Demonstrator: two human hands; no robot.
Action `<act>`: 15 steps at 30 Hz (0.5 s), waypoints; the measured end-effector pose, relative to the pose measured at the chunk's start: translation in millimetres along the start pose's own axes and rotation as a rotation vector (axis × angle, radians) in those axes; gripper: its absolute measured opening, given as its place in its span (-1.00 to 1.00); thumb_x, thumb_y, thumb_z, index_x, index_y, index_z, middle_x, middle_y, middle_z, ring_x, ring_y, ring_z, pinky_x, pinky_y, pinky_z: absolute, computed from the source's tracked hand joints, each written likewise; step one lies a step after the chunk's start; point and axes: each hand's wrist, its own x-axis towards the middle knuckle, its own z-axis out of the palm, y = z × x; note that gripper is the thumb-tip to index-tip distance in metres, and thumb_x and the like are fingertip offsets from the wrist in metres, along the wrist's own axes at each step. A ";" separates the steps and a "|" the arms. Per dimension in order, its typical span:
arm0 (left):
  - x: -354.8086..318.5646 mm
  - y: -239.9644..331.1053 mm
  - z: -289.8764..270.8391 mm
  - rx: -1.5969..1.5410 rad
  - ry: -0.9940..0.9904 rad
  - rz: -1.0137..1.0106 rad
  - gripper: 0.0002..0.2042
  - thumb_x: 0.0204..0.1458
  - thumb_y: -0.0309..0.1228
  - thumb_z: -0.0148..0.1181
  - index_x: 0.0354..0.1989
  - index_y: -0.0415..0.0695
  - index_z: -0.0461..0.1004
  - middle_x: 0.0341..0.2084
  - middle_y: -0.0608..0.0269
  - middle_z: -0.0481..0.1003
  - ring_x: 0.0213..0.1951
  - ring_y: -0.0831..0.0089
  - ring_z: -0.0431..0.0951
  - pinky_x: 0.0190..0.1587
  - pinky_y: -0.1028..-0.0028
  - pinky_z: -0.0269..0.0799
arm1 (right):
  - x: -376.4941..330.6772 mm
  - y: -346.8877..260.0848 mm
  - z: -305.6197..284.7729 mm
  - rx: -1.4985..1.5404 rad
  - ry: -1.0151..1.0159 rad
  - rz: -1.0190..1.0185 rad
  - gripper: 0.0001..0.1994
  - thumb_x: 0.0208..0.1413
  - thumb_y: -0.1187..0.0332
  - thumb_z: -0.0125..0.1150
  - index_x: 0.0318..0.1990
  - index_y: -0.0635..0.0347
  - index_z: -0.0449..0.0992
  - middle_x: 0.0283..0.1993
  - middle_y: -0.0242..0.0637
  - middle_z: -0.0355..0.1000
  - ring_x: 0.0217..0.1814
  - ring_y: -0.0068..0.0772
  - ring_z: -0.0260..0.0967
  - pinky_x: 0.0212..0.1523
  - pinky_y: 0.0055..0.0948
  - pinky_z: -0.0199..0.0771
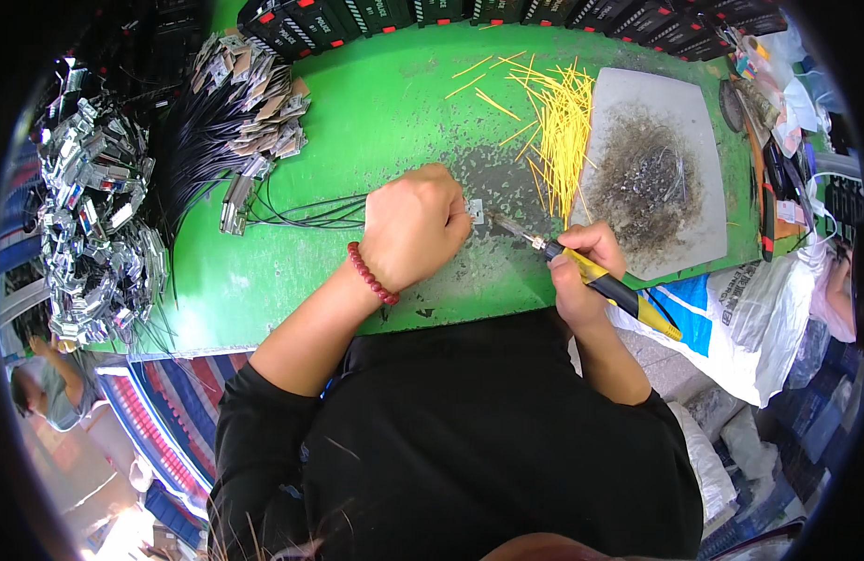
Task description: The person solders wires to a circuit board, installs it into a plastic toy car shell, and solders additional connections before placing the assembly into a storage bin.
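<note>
My right hand (586, 276) grips a yellow and black soldering iron (628, 301), its metal tip pointing left toward my other hand. My left hand (415, 227), with a red bead bracelet at the wrist, is closed around thin black wires. A small silvery piece (476, 212) shows by its fingertips, a short gap from the iron's tip. The black wires (306, 213) run left from under the hand to a silver metal part (234, 204). What exactly the fingers pinch is partly hidden.
Thin yellow wires (564, 136) lie beside a grey board (707, 140) covered with dark residue. At the left stand a bundle of black-wired metal parts (264, 107) and a heap of silvery parts (100, 220). Black boxes (380, 14) line the green table's (376, 103) far edge.
</note>
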 end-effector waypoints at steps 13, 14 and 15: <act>8.3 -11.1 -9.6 -0.202 -0.070 0.080 -0.92 -0.20 -0.53 0.25 -0.61 -0.26 0.49 -0.57 0.07 0.50 -0.48 0.13 0.53 -0.40 0.31 0.46 | 4.3 -4.7 2.6 0.024 -0.008 -0.005 -0.80 0.02 0.42 0.27 -0.30 0.26 0.35 -0.51 -0.49 0.30 -0.52 -0.78 0.11 -0.51 -0.65 0.10; 9.6 -11.8 -9.3 -0.185 -0.068 0.070 -0.91 -0.19 -0.52 0.25 -0.61 -0.26 0.49 -0.57 0.06 0.50 -0.47 0.12 0.53 -0.39 0.29 0.45 | 5.6 -4.0 2.7 0.024 -0.006 -0.004 -0.80 0.02 0.42 0.27 -0.30 0.26 0.35 -0.51 -0.49 0.30 -0.52 -0.78 0.11 -0.51 -0.65 0.10; 10.1 -10.8 -8.6 -0.187 -0.072 0.066 -0.91 -0.19 -0.52 0.25 -0.61 -0.26 0.49 -0.57 0.06 0.50 -0.47 0.12 0.53 -0.39 0.29 0.45 | 5.2 -2.8 2.1 0.019 -0.006 -0.002 -0.79 0.01 0.42 0.27 -0.30 0.26 0.35 -0.51 -0.49 0.30 -0.52 -0.78 0.12 -0.51 -0.65 0.10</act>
